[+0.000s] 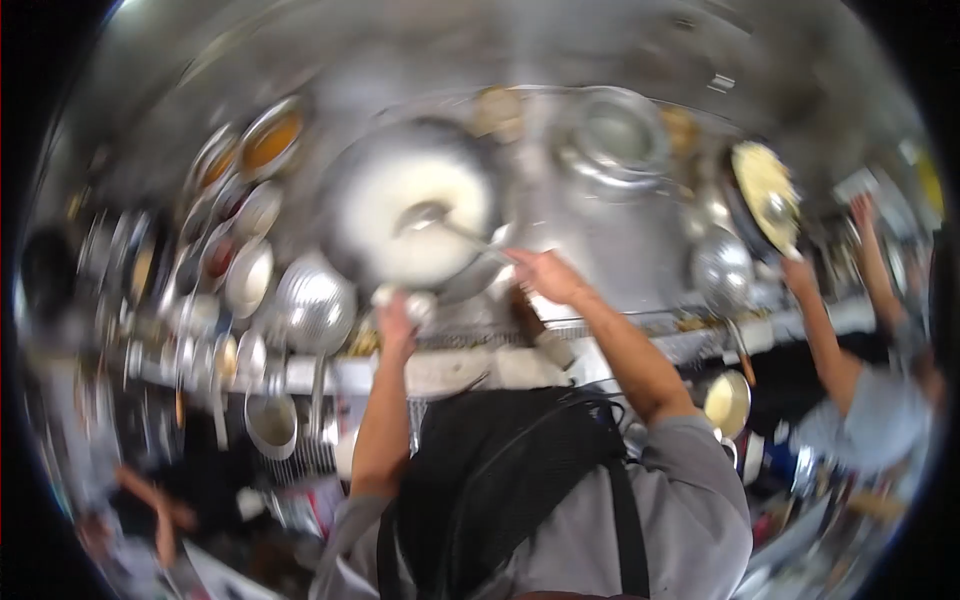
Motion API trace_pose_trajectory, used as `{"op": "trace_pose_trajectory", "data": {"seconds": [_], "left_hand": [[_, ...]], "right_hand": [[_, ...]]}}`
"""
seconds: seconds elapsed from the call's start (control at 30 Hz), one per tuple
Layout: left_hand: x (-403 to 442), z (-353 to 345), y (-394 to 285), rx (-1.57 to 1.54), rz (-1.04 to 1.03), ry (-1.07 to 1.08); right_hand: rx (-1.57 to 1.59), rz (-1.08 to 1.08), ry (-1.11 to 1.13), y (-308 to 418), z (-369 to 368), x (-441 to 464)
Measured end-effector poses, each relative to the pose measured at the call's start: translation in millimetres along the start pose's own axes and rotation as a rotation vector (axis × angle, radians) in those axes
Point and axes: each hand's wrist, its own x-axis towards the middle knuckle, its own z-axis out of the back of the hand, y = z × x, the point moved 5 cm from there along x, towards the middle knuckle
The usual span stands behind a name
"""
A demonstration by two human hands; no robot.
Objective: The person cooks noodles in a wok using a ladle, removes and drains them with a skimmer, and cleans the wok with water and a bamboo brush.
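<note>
A large dark wok (340, 225) sits on the steel stove, filled with a pale, milky content (385, 190). My right hand (547, 275) is closed around the handle of a ladle (425, 215), whose bowl lies over the pale content. At the near left rim of the wok, my left hand (397, 318) is closed on a white bunched cloth (418, 303) pressed against the edge. A perforated strainer (315, 303) rests to the left of that hand. Motion blur softens the fingers of both hands.
Bowls of sauces and seasonings (272, 140) line the left side. A round metal pot (612, 135) stands at back right, with another strainer (722, 270) nearer. At far right a co-worker's hand (797, 275) holds a wok of yellowish food (762, 180). More people are at lower left.
</note>
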Motion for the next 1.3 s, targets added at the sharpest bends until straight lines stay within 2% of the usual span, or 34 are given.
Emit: {"op": "trace_pose_trajectory", "data": {"seconds": [0.03,0.07,0.1,0.13,0.2,0.23,0.27,0.3,0.4,0.5,0.6,0.63,0.7,0.83,0.93,1.07,1.13,1.17,1.27,1.3], "left_hand": [[9.7,7.6,6.0,-0.031,-0.063,0.018],[6.1,6.3,-5.4,0.401,-0.338,0.096],[9.2,7.7,-10.1,0.48,-0.174,-0.013],[-16.8,-15.2,-27.4,0.116,0.048,-0.142],[-8.3,-8.1,-28.2,0.247,0.0,-0.106],[-14.2,-12.2,-31.9,0.185,-0.045,-0.102],[-9.6,-12.4,-32.6,0.206,-0.005,-0.093],[-6.2,-12.1,-34.0,0.224,0.005,-0.084],[1.7,-4.7,-33.6,0.244,0.063,-0.054],[7.5,-8.8,-31.3,0.272,0.114,-0.048],[5.9,-5.3,-33.6,0.305,0.087,-0.057],[7.4,-5.4,-32.6,0.3,0.11,-0.047],[4.5,-9.3,-34.6,0.286,0.131,-0.037],[-5.4,-19.0,-39.8,0.236,0.057,0.065],[-7.6,-12.4,-39.9,0.112,0.181,0.11],[-12.6,24.2,-42.8,0.11,0.186,0.103],[-34.5,41.8,-57.6,0.138,0.101,0.179],[-7.4,76.5,-42.8,0.055,0.084,0.292],[-47.6,118.0,-59.2,0.354,-0.011,0.124],[-78.2,120.0,-70.6,0.38,-0.055,0.174]], "right_hand": [[-0.014,-0.098,0.054,9.0,11.4,-11.9],[0.061,-0.065,-0.061,8.9,19.3,-24.5],[0.097,-0.054,-0.131,1.9,20.4,-34.5],[0.075,-0.24,-0.067,10.1,34.2,-47.4],[0.044,-0.209,-0.243,1.9,47.8,-72.7],[0.103,-0.196,-0.229,4.5,53.2,-83.2],[0.115,-0.288,-0.161,19.1,64.7,-97.9],[0.074,-0.175,-0.268,10.9,59.3,-109.7],[0.134,-0.25,-0.331,19.8,68.0,-162.8],[0.13,-0.473,-0.382,0.4,49.0,-214.4],[0.01,-0.47,-0.589,-24.6,16.3,-248.4],[0.01,-0.469,-0.598,-26.5,11.0,-255.0],[0.038,-0.722,-0.517,-40.9,-5.3,-269.0],[-0.007,-0.784,-0.567,-51.7,-33.9,-272.7],[-0.041,-0.887,-0.55,-50.5,-49.3,-266.6],[-0.219,-0.978,-0.492,-28.1,-60.5,-256.4],[-0.225,-1.003,-0.463,-19.3,-64.4,-253.1],[-0.194,-1.017,-0.47,-12.2,-65.8,-253.1],[-0.197,-1.059,-0.494,1.6,-70.0,-251.1],[-0.216,-1.067,-0.489,3.4,-72.2,-249.9]]}}
